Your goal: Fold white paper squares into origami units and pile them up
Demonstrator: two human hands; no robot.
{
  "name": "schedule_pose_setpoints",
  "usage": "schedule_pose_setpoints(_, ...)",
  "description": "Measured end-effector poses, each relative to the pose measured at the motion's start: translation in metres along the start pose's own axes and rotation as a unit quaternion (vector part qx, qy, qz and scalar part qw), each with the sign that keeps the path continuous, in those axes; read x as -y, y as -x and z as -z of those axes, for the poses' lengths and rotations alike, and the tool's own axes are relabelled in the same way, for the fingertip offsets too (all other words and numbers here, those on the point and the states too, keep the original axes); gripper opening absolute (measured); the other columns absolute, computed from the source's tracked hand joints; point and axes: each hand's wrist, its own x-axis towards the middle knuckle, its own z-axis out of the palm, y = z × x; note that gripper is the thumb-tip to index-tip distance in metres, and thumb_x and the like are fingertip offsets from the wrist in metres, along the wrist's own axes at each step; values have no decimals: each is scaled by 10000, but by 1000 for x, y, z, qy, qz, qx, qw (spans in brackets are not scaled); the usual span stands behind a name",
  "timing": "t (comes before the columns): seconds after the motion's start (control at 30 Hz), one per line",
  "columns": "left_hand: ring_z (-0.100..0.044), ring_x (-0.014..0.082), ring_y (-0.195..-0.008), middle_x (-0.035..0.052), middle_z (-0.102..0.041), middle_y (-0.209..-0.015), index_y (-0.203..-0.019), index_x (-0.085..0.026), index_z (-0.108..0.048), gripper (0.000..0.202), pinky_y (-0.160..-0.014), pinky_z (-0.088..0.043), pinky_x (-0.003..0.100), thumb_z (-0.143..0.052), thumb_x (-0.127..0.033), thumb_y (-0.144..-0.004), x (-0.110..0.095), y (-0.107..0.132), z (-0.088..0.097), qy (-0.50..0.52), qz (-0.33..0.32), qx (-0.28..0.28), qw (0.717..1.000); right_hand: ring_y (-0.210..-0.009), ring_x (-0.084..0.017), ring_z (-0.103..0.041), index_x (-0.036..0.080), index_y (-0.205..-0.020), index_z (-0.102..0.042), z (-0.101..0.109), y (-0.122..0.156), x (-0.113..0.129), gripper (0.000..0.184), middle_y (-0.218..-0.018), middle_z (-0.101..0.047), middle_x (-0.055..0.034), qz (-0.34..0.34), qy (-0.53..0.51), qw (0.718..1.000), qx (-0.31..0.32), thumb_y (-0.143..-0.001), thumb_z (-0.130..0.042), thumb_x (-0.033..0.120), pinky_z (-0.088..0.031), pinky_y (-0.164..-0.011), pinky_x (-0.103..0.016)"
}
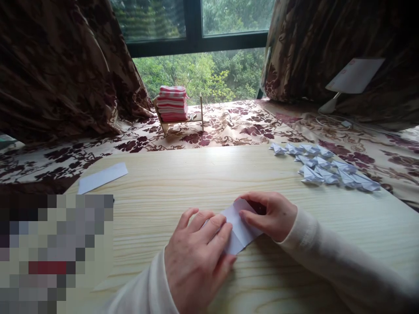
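Note:
A white strip of paper (237, 226) with a crease across its middle lies on the wooden tabletop between my hands. My left hand (199, 257) rests palm down over the paper's left part, fingers stretched and pressing on it, hiding that end. At the paper's right end, my right hand (270, 213) pinches the sheet between thumb and fingers; the far edge there is slightly raised. Toward the back right of the table stand several folded white paper pieces (322, 168) in rows. Another flat white paper strip (104, 178) lies at the table's back left.
Past the pale wooden tabletop (183, 174) spreads a floral cloth (225, 126). On it are a small stand (202, 113) with folded pink-and-white cloths (172, 104) and a white lamp (355, 76) with a cord. A pixelated patch covers the lower left.

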Motion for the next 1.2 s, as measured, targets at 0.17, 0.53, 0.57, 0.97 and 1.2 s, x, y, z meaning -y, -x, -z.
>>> schedule_pose_setpoints(0.17, -504, 251, -1015, 71, -611, -1124, -1090, -207, -583, 306, -950, -320, 471, -514, -296, -805, 1, 3, -2, -9, 19, 31, 999, -499, -121, -512, 170, -802, -692, 1, 0, -4, 205, -583, -623, -4, 21, 26, 999, 9, -694, -538, 254, -394, -461, -225)
schedule_pose_setpoints(0.53, -504, 256, -1013, 64, -603, -1165, -1102, -226, -592, 335, -950, -310, 461, -502, -353, -805, 3, 3, -2, -14, 16, 25, 999, -698, -147, -557, 201, -883, -657, 6, 11, 2, 216, -803, -621, -56, 233, 199, 951, -31, -853, -445, 178, -425, -591, -245)
schedule_pose_setpoints(0.57, -504, 256, -1013, 68, -604, -1162, -1103, -225, -594, 336, -952, -313, 462, -498, -352, -806, 2, 3, -2, -14, 19, 25, 999, -708, -151, -549, 200, -879, -655, 7, 13, 3, 225, -800, -616, -58, 255, 222, 940, -35, -855, -434, 165, -422, -593, -249)
schedule_pose_setpoints(0.97, -497, 257, -1017, 65, -601, -1159, -1136, -221, -584, 355, -958, -318, 468, -490, -331, -811, -3, 2, 0, -9, 42, 29, 999, -707, -192, -502, 158, -841, -650, -3, 24, 11, 298, -805, -626, -97, 315, 279, 905, -64, -901, -358, 158, -407, -612, -322)
schedule_pose_setpoints(1.2, -498, 256, -1026, 79, -592, -1146, -1142, -219, -578, 356, -954, -315, 464, -489, -325, -814, -2, 2, 0, 2, 47, 23, 999, -737, -192, -497, 149, -840, -638, -2, 26, 12, 261, -846, -634, -97, 296, 277, 914, -23, -886, -381, 143, -399, -642, -323)
